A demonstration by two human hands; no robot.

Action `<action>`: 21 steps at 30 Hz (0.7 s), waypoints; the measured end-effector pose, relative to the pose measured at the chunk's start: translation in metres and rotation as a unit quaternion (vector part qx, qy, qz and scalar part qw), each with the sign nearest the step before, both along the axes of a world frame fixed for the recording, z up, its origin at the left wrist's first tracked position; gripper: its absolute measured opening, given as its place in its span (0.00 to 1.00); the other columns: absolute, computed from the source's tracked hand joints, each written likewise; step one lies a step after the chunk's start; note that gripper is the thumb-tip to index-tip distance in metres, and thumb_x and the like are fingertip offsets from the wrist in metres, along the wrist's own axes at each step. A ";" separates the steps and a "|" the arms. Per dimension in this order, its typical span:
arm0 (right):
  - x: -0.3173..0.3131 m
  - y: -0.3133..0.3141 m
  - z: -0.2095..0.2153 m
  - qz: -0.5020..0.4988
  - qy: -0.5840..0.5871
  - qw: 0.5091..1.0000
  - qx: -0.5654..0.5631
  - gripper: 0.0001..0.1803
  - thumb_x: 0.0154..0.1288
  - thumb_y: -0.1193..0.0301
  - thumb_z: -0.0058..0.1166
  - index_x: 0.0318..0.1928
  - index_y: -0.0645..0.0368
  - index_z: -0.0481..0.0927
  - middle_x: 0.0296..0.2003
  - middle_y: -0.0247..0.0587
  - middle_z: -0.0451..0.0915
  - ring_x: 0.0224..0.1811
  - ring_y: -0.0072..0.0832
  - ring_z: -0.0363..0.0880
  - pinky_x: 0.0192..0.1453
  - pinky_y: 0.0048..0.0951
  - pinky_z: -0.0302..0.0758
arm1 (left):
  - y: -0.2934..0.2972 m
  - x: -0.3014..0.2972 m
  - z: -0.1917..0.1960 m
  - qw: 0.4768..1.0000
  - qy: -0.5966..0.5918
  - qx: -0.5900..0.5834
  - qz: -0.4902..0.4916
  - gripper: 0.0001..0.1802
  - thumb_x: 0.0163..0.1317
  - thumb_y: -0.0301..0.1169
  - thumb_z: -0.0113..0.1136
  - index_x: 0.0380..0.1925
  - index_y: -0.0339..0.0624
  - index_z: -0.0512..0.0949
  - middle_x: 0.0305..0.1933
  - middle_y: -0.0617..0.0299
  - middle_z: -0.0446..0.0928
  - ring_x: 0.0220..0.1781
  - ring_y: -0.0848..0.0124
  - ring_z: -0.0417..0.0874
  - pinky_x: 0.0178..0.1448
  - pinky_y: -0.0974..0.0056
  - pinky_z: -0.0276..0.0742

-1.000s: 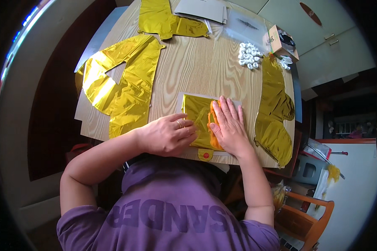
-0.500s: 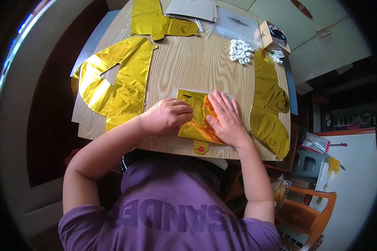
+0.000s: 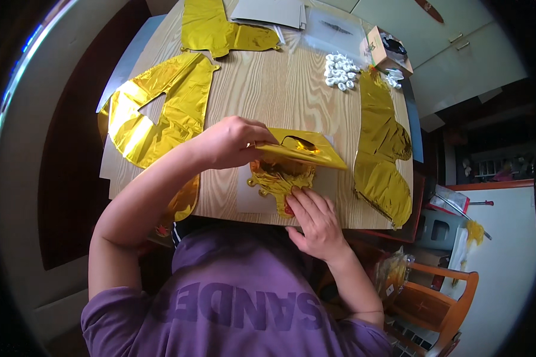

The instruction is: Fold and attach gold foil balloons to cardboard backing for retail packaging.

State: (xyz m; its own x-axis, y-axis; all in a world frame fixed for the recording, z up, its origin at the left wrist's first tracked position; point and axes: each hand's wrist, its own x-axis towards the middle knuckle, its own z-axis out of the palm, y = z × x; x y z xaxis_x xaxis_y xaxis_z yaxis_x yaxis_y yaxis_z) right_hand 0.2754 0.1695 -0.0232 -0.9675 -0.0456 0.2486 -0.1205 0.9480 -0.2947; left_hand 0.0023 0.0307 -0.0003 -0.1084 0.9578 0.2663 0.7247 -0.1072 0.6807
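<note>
A folded gold foil balloon (image 3: 318,156) is lifted at an angle above a pale grey sheet (image 3: 248,197) at the table's near edge. My left hand (image 3: 235,141) is closed on its left edge, fingers curled over the top. Beneath the lifted part, crumpled gold foil and a narrow tab with a red spot hang down to the sheet. My right hand (image 3: 317,223) lies beside that tab, fingers stretched out with the tips touching the foil. The underside of the folded packet is partly hidden.
Flat gold foil balloons lie at the left (image 3: 187,89), the far left (image 3: 205,30) and the right (image 3: 378,137). White ribbon rolls (image 3: 341,72), a small box (image 3: 382,50), clear plastic sheets (image 3: 333,38) and grey cards (image 3: 268,13) sit farther back. A wooden chair (image 3: 458,309) stands lower right.
My left hand has raised the folded balloon off the sheet and tilted it. My right hand has slid from its top toward me, down to the tab.
</note>
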 end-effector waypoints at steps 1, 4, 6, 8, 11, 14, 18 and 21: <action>0.000 0.000 -0.001 0.008 0.007 1.000 -0.007 0.33 0.49 0.66 0.70 0.57 0.63 0.79 0.59 0.49 0.77 0.63 0.43 0.73 0.68 0.46 0.66 | 0.000 -0.001 0.003 1.000 -0.014 -0.003 0.002 0.14 0.59 0.22 0.66 0.46 0.35 0.84 0.45 0.50 0.85 0.45 0.52 0.87 0.51 0.56 0.84; 0.002 0.000 -0.003 0.029 0.030 0.999 -0.008 0.30 0.47 0.70 0.70 0.54 0.62 0.80 0.55 0.48 0.79 0.60 0.44 0.75 0.64 0.46 0.70 | -0.003 0.000 0.009 0.999 -0.040 -0.017 0.000 0.13 0.60 0.22 0.66 0.46 0.35 0.84 0.44 0.50 0.85 0.44 0.52 0.87 0.50 0.56 0.84; 0.007 -0.001 -0.008 0.038 0.047 0.998 0.012 0.27 0.48 0.72 0.69 0.53 0.62 0.82 0.53 0.47 0.81 0.58 0.43 0.76 0.62 0.44 0.72 | -0.006 0.006 0.008 0.999 -0.047 -0.016 -0.006 0.12 0.60 0.24 0.65 0.45 0.35 0.84 0.42 0.49 0.85 0.43 0.52 0.87 0.49 0.55 0.84; 0.010 0.000 -0.010 0.045 0.068 0.997 -0.004 0.25 0.48 0.74 0.68 0.50 0.61 0.83 0.49 0.45 0.82 0.55 0.42 0.78 0.60 0.44 0.74 | -0.009 0.012 0.006 0.999 -0.049 0.000 -0.012 0.11 0.61 0.26 0.65 0.43 0.34 0.84 0.38 0.48 0.84 0.40 0.51 0.87 0.47 0.55 0.83; 0.007 0.004 -0.007 0.050 0.098 0.992 -0.054 0.20 0.49 0.77 0.67 0.46 0.59 0.84 0.44 0.42 0.84 0.48 0.40 0.82 0.57 0.42 0.76 | -0.011 0.015 0.003 0.999 -0.040 -0.001 0.000 0.11 0.61 0.27 0.65 0.43 0.34 0.84 0.38 0.49 0.84 0.40 0.52 0.87 0.47 0.55 0.83; -0.011 0.014 0.013 0.034 0.143 0.980 -0.138 0.15 0.51 0.81 0.65 0.42 0.57 0.84 0.40 0.39 0.85 0.44 0.37 0.83 0.55 0.40 0.76 | -0.009 0.010 0.008 0.998 -0.056 -0.024 0.030 0.11 0.63 0.26 0.64 0.45 0.35 0.83 0.40 0.49 0.85 0.43 0.51 0.87 0.49 0.56 0.83; -0.052 0.032 0.040 -0.066 0.106 0.952 -0.278 0.07 0.60 0.80 0.62 0.39 0.61 0.84 0.35 0.43 0.85 0.37 0.36 0.85 0.46 0.35 0.80 | -0.003 0.004 0.012 0.986 -0.128 -0.059 0.095 0.12 0.67 0.31 0.64 0.45 0.34 0.83 0.36 0.48 0.85 0.36 0.60 0.86 0.45 0.59 0.81; -0.084 0.043 0.024 -0.180 0.015 0.952 -0.248 0.05 0.61 0.74 0.64 0.37 0.63 0.85 0.33 0.48 0.85 0.35 0.40 0.85 0.44 0.37 0.81 | 0.007 0.001 0.014 0.976 -0.170 -0.081 0.113 0.13 0.69 0.35 0.63 0.46 0.35 0.84 0.33 0.48 0.85 0.30 0.65 0.82 0.42 0.61 0.80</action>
